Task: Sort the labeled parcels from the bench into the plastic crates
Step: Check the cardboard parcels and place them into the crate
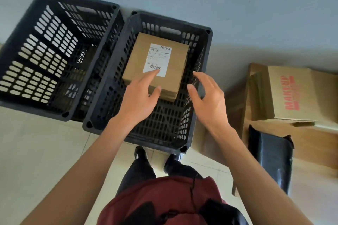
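The brown parcel [155,62] sits inside the right crate [192,139], seemingly atop another. My left hand [140,97] rests loose fingers on its label; my right hand [206,97] hovers beside, released. Next, turn to the worktop [311,144] for the black mailer [272,159].

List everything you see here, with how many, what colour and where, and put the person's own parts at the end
plastic crates: two, black, side by side on the floor by the wall
labeled parcel: one or more stacked, brown with white label, inside the right crate
cardboard box: one, brown with red print, on the bench at right
mailer bag: one, black, on the bench near the box
bench: one, wooden, right side
left hand: open, fingers resting on the parcel
right hand: open, just right of the parcel, apart from it
shoes: two, dark, below the right crate
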Action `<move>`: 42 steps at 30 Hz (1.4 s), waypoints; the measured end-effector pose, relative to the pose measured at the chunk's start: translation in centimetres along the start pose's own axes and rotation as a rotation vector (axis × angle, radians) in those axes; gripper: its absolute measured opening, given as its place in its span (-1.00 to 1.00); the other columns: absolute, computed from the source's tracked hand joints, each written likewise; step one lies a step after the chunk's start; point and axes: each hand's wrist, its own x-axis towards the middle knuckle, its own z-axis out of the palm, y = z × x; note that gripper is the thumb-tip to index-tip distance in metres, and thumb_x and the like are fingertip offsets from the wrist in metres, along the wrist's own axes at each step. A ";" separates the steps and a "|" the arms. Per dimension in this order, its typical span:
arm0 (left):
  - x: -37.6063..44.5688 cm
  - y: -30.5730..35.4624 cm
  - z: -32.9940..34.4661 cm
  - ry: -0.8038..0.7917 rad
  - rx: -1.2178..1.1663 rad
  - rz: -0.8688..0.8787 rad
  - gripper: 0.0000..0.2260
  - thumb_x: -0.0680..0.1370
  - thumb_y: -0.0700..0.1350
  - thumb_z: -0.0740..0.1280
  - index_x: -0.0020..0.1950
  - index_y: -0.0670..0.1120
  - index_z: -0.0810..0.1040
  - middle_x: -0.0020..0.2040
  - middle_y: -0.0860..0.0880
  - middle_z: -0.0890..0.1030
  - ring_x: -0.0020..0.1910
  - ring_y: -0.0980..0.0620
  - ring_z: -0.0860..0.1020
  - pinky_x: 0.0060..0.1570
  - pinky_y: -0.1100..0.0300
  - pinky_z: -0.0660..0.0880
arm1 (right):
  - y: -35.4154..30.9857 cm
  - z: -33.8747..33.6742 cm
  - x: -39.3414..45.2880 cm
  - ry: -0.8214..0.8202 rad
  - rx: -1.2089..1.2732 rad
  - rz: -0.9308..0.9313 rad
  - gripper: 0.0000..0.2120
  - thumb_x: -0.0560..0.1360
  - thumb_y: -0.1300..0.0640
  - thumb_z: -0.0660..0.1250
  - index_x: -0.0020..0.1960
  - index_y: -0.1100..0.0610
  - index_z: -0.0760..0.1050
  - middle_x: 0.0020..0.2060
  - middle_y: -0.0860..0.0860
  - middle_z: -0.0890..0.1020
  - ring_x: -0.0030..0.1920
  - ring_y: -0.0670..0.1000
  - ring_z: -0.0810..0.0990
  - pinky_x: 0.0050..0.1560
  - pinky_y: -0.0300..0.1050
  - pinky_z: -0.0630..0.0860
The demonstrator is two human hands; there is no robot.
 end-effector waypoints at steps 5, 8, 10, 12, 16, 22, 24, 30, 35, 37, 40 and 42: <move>-1.4 3.0 -0.3 -0.042 -0.066 0.115 -0.53 0.71 -0.04 0.28 0.63 0.03 0.32 0.60 0.07 0.36 0.56 0.03 0.32 0.58 0.00 0.25 | 0.4 -3.2 -3.0 0.104 -0.093 0.037 -0.57 0.68 0.01 0.32 0.52 0.08 0.44 0.48 0.02 0.50 0.51 0.02 0.41 0.53 0.05 0.37; -2.1 4.2 0.0 -0.084 -0.072 0.211 -0.53 0.71 -0.02 0.28 0.62 0.06 0.33 0.58 0.07 0.38 0.59 0.07 0.26 0.56 -0.05 0.28 | 0.4 -4.9 -5.9 0.193 -0.108 0.071 -0.60 0.67 0.04 0.33 0.49 0.09 0.47 0.43 0.02 0.53 0.47 0.03 0.45 0.48 0.02 0.41; -3.2 5.3 0.4 -0.119 -0.091 0.264 -0.54 0.71 -0.01 0.28 0.62 0.08 0.33 0.55 0.06 0.41 0.55 0.04 0.32 0.50 -0.09 0.37 | 0.7 -6.0 -8.3 0.248 -0.100 0.123 -0.61 0.67 0.04 0.32 0.48 0.09 0.48 0.42 0.00 0.53 0.46 0.02 0.46 0.46 -0.03 0.41; -4.3 6.7 1.3 -0.159 -0.111 0.307 -0.54 0.71 -0.04 0.28 0.62 0.06 0.34 0.54 0.02 0.45 0.45 -0.14 0.45 0.41 -0.15 0.45 | 1.2 -7.3 -10.5 0.294 -0.127 0.177 -0.60 0.68 0.03 0.32 0.49 0.07 0.47 0.44 -0.01 0.52 0.47 0.02 0.45 0.47 -0.02 0.40; -6.1 9.5 4.3 -0.253 -0.075 0.420 -0.53 0.71 -0.04 0.29 0.62 0.04 0.33 0.56 0.05 0.42 0.48 -0.12 0.43 0.52 -0.08 0.34 | 2.8 -10.1 -15.2 0.410 -0.156 0.266 -0.62 0.66 0.04 0.33 0.46 0.08 0.51 0.42 0.00 0.55 0.45 0.02 0.46 0.48 0.02 0.40; -8.3 14.8 9.4 -0.345 0.024 0.595 -0.52 0.70 0.00 0.30 0.62 0.05 0.32 0.56 0.09 0.40 0.57 0.09 0.29 0.47 0.23 0.18 | 5.9 -15.9 -21.6 0.545 -0.160 0.387 -0.61 0.66 0.05 0.32 0.48 0.06 0.48 0.44 0.00 0.53 0.48 0.03 0.44 0.50 0.09 0.39; -9.2 17.0 11.3 -0.374 0.072 0.657 -0.51 0.69 0.02 0.31 0.62 0.02 0.33 0.55 0.07 0.42 0.55 0.07 0.30 0.43 0.26 0.18 | 7.4 -17.6 -23.4 0.578 -0.179 0.413 -0.61 0.67 0.05 0.32 0.48 0.06 0.49 0.44 -0.01 0.53 0.48 0.02 0.44 0.50 0.07 0.39; -12.2 25.1 18.1 -0.429 0.105 0.733 -0.49 0.68 0.02 0.32 0.62 0.03 0.33 0.55 0.07 0.42 0.54 0.09 0.28 0.41 0.26 0.18 | 12.8 -23.9 -28.3 0.617 -0.212 0.501 -0.58 0.67 0.01 0.31 0.51 0.03 0.44 0.48 -0.03 0.49 0.51 -0.01 0.39 0.52 0.01 0.34; -14.9 31.4 23.8 -0.450 0.041 0.670 -0.51 0.69 0.02 0.32 0.62 0.05 0.33 0.58 0.07 0.39 0.57 0.09 0.28 0.43 0.24 0.17 | 18.4 -30.0 -32.1 0.600 -0.227 0.526 -0.56 0.67 0.02 0.32 0.53 0.04 0.43 0.50 -0.01 0.48 0.52 0.03 0.39 0.51 0.00 0.31; -15.5 33.2 25.7 -0.446 0.020 0.643 -0.52 0.69 0.03 0.30 0.62 0.07 0.33 0.58 0.08 0.38 0.57 0.08 0.28 0.46 0.20 0.21 | 20.7 -32.0 -33.2 0.585 -0.224 0.532 -0.56 0.66 0.02 0.32 0.53 0.04 0.43 0.50 -0.01 0.47 0.52 0.04 0.39 0.52 0.01 0.31; -16.3 34.5 27.6 -0.442 0.008 0.617 -0.52 0.69 0.02 0.30 0.61 0.06 0.34 0.57 0.07 0.40 0.56 0.06 0.32 0.52 0.00 0.32 | 23.0 -34.0 -34.6 0.549 -0.204 0.543 -0.55 0.67 0.02 0.30 0.54 0.04 0.41 0.51 -0.02 0.46 0.53 0.03 0.37 0.53 0.01 0.30; -16.9 35.2 28.5 -0.439 0.024 0.595 -0.52 0.69 0.04 0.30 0.61 0.07 0.34 0.56 0.07 0.41 0.57 0.04 0.31 0.52 -0.05 0.32 | 24.0 -35.1 -35.1 0.545 -0.193 0.532 -0.55 0.67 0.03 0.30 0.54 0.03 0.41 0.51 -0.02 0.47 0.53 0.02 0.37 0.53 0.03 0.33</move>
